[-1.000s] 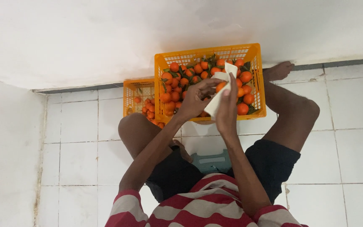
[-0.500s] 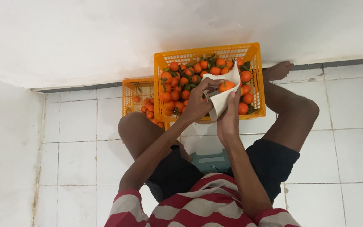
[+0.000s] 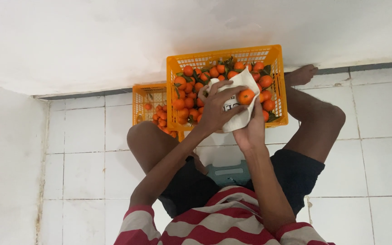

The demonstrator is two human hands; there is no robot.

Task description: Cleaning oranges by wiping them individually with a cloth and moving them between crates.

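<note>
Person sits on the tiled floor (image 3: pixel 377 149) w/ 2 orange crates in front: a big crate (image 3: pixel 275 81) heaped w/ small orange fruit & leaves, and a smaller crate (image 3: pixel 142 102) just behind-left of it, partly filled. Both hands are raised over the big crate's near edge. The right hand (image 3: pixel 251 131) is underneath, cupping a white cloth (image 3: pixel 237 115) from below, fingers bent up into the fabric. 1 orange (image 3: pixel 246 96) sits on top of the cloth, toward its right side. The left hand (image 3: pixel 214 109) lies over the cloth's left part, fingers (image 3: pixel 225 90) spread & pressing down on the fabric, tips just left of the orange, prob. touching it though the view is too small to be sure. So the fruit lies right of the left fingers, directly above the right palm; it's round, no long axis. Right hand is nearer, supporting it.
</note>
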